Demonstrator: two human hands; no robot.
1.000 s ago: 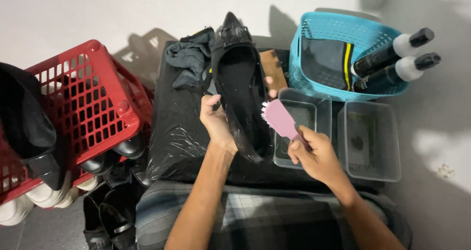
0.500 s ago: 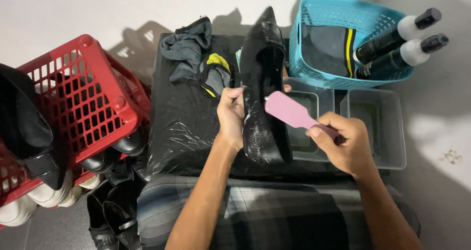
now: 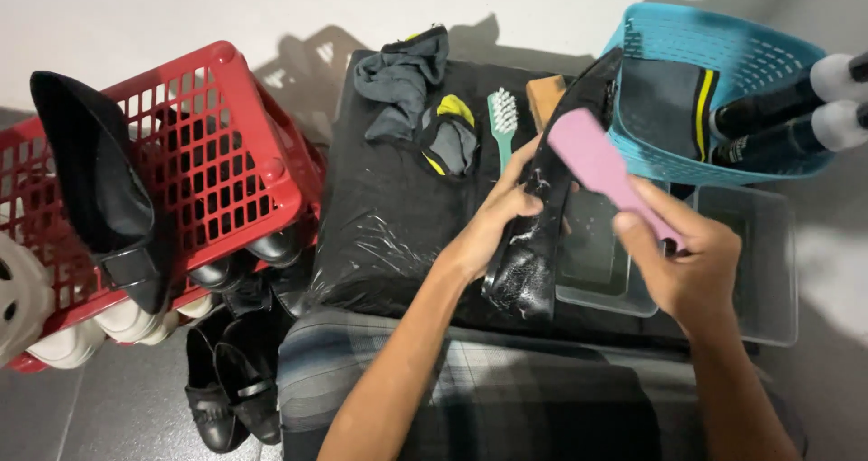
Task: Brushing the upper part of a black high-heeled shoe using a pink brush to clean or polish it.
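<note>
My left hand [image 3: 493, 229] grips a black shoe [image 3: 542, 217], turned on its side with soapy foam on its lower part, over a surface covered in black plastic [image 3: 380, 217]. My right hand [image 3: 687, 253] holds a pink brush [image 3: 597, 158] by its handle, the brush head lying against the upper part of the shoe. A teal toothbrush [image 3: 500, 122] and a brown block [image 3: 542, 95] lie just beyond the shoe.
A red crate [image 3: 226, 163] at the left holds black shoes, with more shoes [image 3: 226, 380] on the floor below it. A grey and yellow cloth [image 3: 425, 99] lies at the back. A blue basket [image 3: 714, 81] with two bottles [image 3: 796, 108] stands at the right, above clear plastic trays [image 3: 750, 262].
The shoe has been turned from sole-up onto its side. My right hand has brought the pink brush up and against the shoe's upper part. The view has shifted, showing the toothbrush.
</note>
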